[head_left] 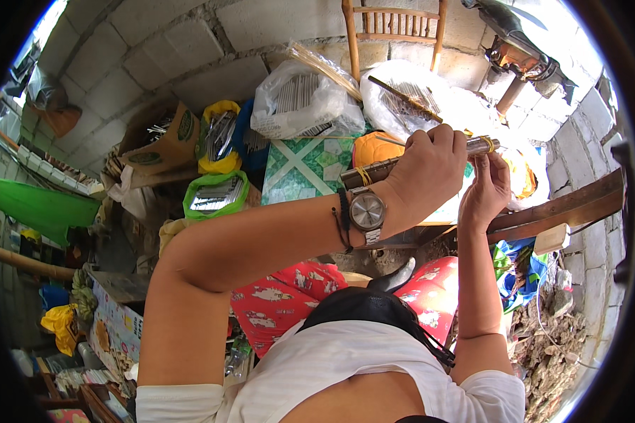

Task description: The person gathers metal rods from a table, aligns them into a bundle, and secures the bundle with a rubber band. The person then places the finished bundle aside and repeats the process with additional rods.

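A bundle of thin metal rods [377, 171], tied with yellow rubber bands near both ends, is held level above the table. My left hand [429, 163] is closed over its middle, the fingers curled down on the far side and partly hidden. At the bundle's right end, my right hand [488, 185] has its fingertips pinched just under the yellow rubber band [490, 144]. Whether those fingertips grip the rods or the band is hard to make out. A watch [367, 211] and a dark cord bracelet are on my left wrist.
Below the bundle stands a green-and-white patterned table [310, 166]. Plastic bags of metal rods [296, 99] lie along its back. To the left are a green bag [215, 194], a yellow bag [219, 134] and a cardboard box [164, 141]. A wooden beam [564, 208] runs at right.
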`<state>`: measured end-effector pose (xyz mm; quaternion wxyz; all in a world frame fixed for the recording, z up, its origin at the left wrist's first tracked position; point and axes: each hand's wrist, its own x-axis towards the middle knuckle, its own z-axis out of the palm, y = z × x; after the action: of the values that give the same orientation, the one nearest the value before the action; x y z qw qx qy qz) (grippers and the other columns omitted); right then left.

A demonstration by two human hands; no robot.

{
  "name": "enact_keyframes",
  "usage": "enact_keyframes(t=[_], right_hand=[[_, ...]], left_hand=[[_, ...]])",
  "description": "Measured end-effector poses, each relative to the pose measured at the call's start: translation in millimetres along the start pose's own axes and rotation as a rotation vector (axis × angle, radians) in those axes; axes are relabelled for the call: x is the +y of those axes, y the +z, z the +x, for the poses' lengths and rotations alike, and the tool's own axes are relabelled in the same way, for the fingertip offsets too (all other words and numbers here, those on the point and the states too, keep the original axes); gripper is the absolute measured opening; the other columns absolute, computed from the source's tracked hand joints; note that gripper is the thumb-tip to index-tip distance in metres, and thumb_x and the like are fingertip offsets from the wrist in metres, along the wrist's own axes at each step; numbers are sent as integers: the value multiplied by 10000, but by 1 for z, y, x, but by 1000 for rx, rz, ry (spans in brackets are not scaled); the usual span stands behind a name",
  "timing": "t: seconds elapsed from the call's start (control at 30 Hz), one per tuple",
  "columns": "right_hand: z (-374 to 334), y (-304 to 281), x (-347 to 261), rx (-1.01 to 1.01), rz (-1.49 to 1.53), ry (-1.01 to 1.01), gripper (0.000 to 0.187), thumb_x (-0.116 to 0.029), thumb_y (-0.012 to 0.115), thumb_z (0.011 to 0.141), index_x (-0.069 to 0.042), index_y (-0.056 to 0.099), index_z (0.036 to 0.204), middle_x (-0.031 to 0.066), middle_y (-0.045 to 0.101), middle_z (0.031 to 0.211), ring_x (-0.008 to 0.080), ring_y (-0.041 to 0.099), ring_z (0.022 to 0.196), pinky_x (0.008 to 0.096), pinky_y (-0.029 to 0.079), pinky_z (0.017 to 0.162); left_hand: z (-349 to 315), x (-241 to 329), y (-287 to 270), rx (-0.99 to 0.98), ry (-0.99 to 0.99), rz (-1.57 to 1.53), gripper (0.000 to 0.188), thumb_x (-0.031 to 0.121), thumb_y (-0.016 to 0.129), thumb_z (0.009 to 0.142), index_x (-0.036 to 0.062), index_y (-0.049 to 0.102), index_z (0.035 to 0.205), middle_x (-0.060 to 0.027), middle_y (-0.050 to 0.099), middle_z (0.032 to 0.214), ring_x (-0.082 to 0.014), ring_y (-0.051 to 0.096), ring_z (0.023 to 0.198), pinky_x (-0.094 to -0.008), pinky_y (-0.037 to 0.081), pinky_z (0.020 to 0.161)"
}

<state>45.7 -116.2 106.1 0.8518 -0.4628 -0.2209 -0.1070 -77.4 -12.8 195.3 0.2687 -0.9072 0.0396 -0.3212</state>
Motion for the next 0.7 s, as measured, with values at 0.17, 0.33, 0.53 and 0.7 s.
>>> enact_keyframes(t=[0.17, 0.33, 0.53, 0.7], right_hand=[[-1, 4, -8, -35, -180, -85, 145, 0, 646, 909, 53, 654, 1044, 88, 694, 950, 133, 658, 868, 275, 548, 819], [18, 6, -21, -278, -304, -28, 118, -9, 653, 908, 48, 661, 1011, 37, 666, 910, 77, 613, 837, 213, 492, 749], [32, 24, -25, -348, -478, -154, 105, -53, 683, 882, -3, 710, 971, 54, 686, 920, 100, 630, 786, 237, 499, 691], [41, 42, -24, -346, -475, -108, 127, -97, 722, 852, -6, 717, 940, 58, 697, 885, 111, 654, 720, 244, 512, 655]], left_hand=[[-3, -11, -1, -47, -113, -388, 172, 181, 620, 833, 17, 595, 876, -96, 554, 842, -256, 595, 808, -367, 500, 603], [-11, -38, -1, -276, -231, -813, 263, 236, 610, 906, -19, 580, 960, -179, 603, 901, -345, 636, 804, -431, 508, 684], [-7, -50, -5, -334, -352, -908, 320, 275, 629, 906, -45, 612, 903, -199, 600, 807, -343, 627, 736, -421, 480, 668], [-2, -63, -9, -322, -341, -894, 348, 286, 634, 909, -60, 599, 888, -206, 602, 800, -322, 607, 691, -407, 465, 650]])
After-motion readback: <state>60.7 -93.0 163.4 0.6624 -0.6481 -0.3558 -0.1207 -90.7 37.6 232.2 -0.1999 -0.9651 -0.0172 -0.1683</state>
